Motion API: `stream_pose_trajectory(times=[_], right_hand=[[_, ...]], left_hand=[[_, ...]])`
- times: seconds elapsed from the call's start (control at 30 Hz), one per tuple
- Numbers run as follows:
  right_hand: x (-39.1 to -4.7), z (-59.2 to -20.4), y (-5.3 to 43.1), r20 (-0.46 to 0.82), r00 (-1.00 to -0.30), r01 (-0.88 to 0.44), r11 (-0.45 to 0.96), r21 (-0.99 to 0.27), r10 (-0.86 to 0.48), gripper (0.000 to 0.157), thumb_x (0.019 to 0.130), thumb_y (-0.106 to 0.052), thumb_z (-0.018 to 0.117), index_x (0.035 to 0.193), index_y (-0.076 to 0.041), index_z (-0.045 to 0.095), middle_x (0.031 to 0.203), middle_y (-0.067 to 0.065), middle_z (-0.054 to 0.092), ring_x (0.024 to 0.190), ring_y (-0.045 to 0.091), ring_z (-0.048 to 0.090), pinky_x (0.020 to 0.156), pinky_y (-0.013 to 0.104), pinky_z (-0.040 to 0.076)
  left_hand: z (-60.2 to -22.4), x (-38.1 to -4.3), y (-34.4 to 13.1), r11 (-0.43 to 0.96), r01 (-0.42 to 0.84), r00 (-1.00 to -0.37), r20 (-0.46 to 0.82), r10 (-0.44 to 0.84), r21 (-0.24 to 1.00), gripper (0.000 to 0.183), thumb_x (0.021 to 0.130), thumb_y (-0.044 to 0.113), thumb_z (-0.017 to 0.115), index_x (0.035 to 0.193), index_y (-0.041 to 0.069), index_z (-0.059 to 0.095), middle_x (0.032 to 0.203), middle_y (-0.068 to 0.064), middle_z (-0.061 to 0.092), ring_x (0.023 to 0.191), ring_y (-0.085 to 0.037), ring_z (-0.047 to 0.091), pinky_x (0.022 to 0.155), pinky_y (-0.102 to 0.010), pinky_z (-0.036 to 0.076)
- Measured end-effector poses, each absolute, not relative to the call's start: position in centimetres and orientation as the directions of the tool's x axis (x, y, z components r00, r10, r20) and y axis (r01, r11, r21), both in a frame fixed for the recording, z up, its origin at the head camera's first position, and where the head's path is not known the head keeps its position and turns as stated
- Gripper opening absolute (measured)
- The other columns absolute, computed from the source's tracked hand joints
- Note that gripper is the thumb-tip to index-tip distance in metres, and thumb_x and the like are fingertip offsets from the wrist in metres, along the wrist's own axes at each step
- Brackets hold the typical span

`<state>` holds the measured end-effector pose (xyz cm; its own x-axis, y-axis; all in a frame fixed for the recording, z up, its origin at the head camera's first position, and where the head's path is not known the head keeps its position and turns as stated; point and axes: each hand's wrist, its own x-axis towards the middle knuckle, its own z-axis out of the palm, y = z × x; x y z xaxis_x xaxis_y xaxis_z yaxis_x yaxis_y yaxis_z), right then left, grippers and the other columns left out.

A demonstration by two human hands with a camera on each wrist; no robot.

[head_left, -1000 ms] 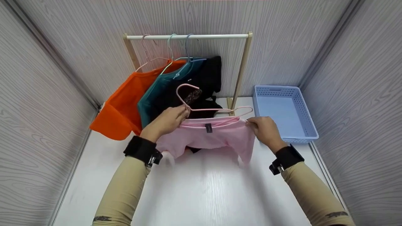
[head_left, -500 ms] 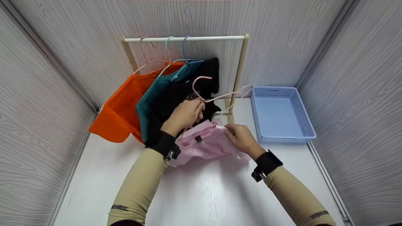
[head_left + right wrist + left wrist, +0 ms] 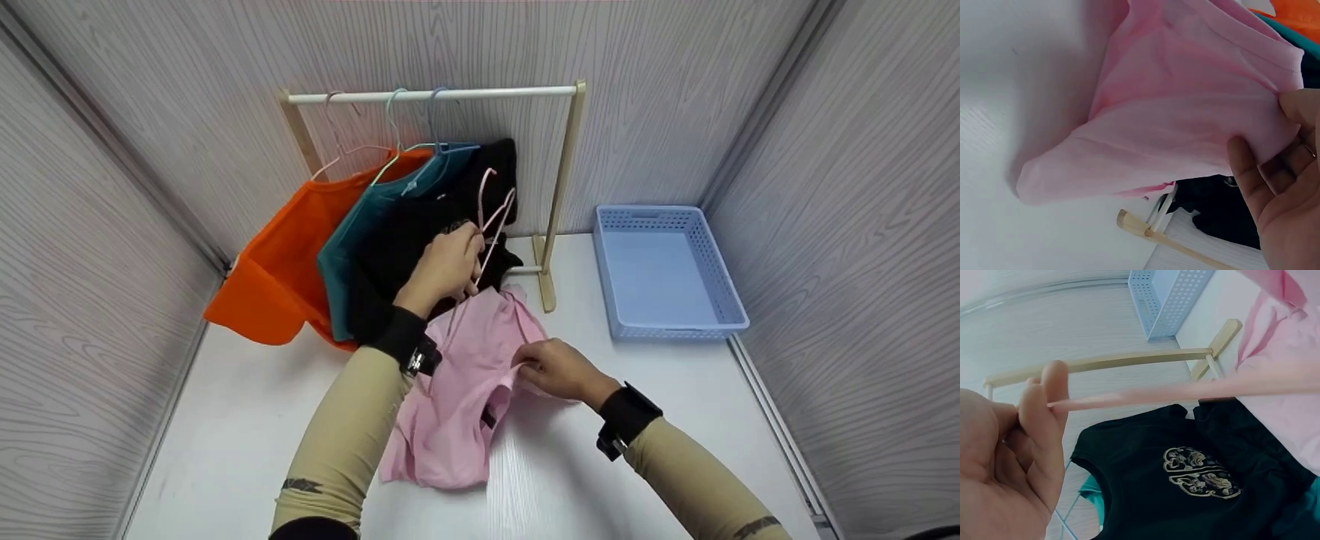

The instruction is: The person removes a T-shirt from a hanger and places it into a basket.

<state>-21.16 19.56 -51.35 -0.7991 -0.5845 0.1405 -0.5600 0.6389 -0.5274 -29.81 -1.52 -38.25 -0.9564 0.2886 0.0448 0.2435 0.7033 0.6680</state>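
Note:
My left hand (image 3: pixel 448 262) grips a thin pink hanger (image 3: pixel 481 201) near its neck, with the hook pointing up. In the left wrist view the hanger (image 3: pixel 1185 392) runs as a blurred bar out from between my fingers. Below it a pink shirt (image 3: pixel 457 420) lies bunched and slanting over the white table, a dark label showing at its neckline. One end of the hanger stands free above the cloth; its other end runs down along the shirt, partly hidden by my wrist. My right hand (image 3: pixel 562 369) pinches the shirt's edge between thumb and fingers, close to the neckband (image 3: pixel 1275 50).
Behind my hands stands a clothes rack (image 3: pixel 465 94) with a white rail. Orange (image 3: pixel 274 259), teal (image 3: pixel 337 262) and black (image 3: pixel 390 255) garments hang there. A blue basket (image 3: pixel 679 330) sits at the right by the back wall.
The hanger has turned from broadside to nearly edge-on, and its free end has lifted away from the shirt. My right hand has moved down and left, and the shirt has swung toward the front.

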Motion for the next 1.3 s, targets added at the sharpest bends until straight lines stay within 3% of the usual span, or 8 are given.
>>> stream_pose_trajectory(times=[0.17,0.37,0.57,0.87,1.1,1.3], right_hand=[[-20.4,-52.3,22.2,0.021,-0.809,-0.480,0.641,-0.599,-0.587,0.018,0.086,-0.006,0.062,0.100,-0.007,0.072,0.096,0.002,0.073,0.088,0.013,0.065,0.078,0.029,0.054],[-19.5,-52.1,26.4,0.046,-0.862,-0.416,0.653,-0.633,-0.504,0.031,0.089,-0.002,0.059,0.120,-0.003,0.065,0.114,0.015,0.068,0.103,0.030,0.064,0.081,0.041,0.056],[-19.0,-52.8,30.8,0.061,-0.946,-0.285,0.723,-0.630,-0.319,0.026,0.091,0.000,0.056,0.116,-0.002,0.065,0.106,0.017,0.071,0.097,0.031,0.068,0.083,0.045,0.054],[-17.4,-54.5,33.7,-0.020,-0.964,-0.191,0.749,-0.635,-0.264,0.022,0.095,-0.003,0.055,0.114,-0.004,0.065,0.098,0.011,0.072,0.090,0.025,0.068,0.078,0.041,0.053],[-17.6,-54.9,33.5,-0.044,-0.963,-0.178,0.756,-0.630,-0.264,0.022,0.095,-0.005,0.056,0.114,-0.005,0.066,0.098,0.013,0.072,0.089,0.024,0.067,0.078,0.038,0.053],[-18.0,-55.1,33.2,-0.053,-0.960,-0.181,0.757,-0.628,-0.274,0.021,0.094,-0.006,0.056,0.113,-0.005,0.066,0.095,0.012,0.073,0.088,0.023,0.067,0.078,0.038,0.051]], left_hand=[[-38.0,-30.7,-1.4,0.554,0.113,-0.962,-0.048,0.268,0.825,0.026,0.106,0.026,0.037,0.113,0.009,0.055,0.072,-0.005,0.059,0.047,-0.014,0.062,0.043,-0.029,0.052],[-36.3,-32.2,-0.4,0.373,-0.018,-0.935,-0.147,0.322,0.928,0.027,0.103,0.015,0.035,0.127,0.009,0.047,0.088,-0.007,0.055,0.057,-0.012,0.060,0.048,-0.024,0.050],[-34.3,-34.5,1.3,0.260,-0.049,-0.930,-0.140,0.341,0.964,0.035,0.103,0.011,0.035,0.137,0.010,0.043,0.108,-0.011,0.061,0.060,-0.012,0.058,0.047,-0.020,0.047],[-32.8,-37.9,3.5,0.218,0.001,-0.957,-0.062,0.284,0.976,0.039,0.105,0.015,0.037,0.143,0.009,0.042,0.126,-0.009,0.065,0.062,-0.008,0.058,0.047,-0.018,0.041],[-33.8,-39.6,5.2,0.308,0.024,-0.969,-0.054,0.240,0.951,0.039,0.106,0.018,0.036,0.144,0.010,0.043,0.120,-0.005,0.068,0.063,-0.008,0.058,0.052,-0.019,0.044],[-35.5,-40.1,6.9,0.341,0.031,-0.971,-0.053,0.234,0.940,0.042,0.106,0.019,0.037,0.147,0.011,0.041,0.120,-0.005,0.068,0.067,-0.009,0.066,0.049,-0.019,0.049]])
